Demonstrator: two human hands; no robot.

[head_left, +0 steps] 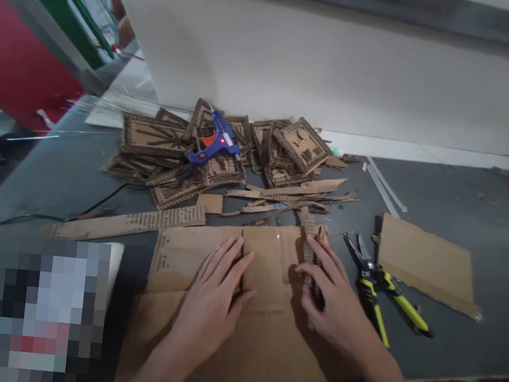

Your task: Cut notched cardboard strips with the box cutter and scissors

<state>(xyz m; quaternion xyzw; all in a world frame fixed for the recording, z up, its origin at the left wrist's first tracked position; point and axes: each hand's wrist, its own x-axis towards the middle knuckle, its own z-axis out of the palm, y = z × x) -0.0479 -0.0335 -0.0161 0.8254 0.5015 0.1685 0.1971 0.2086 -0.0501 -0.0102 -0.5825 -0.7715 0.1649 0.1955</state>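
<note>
A large brown cardboard sheet (262, 342) lies in front of me, reaching the table's near edge. My left hand (218, 289) rests flat on it, fingers stretched out beside a thin dark upright line that could be a slit or a narrow strip. Near the sheet's right side, my right hand (329, 282) has its fingers curled round a corrugated cardboard strip (309, 225), which stands partly hidden beneath them. Just right of that hand lie yellow-and-black handled snips (370, 271), their blades apart.
Framed cardboard panels (152, 136) are heaped by the wall, with a blue glue gun (218, 142) on top. Loose cardboard strips (281, 196) lie before them. A cardboard piece (428, 262) sits at right. A black cord (105, 197) crosses the table's left.
</note>
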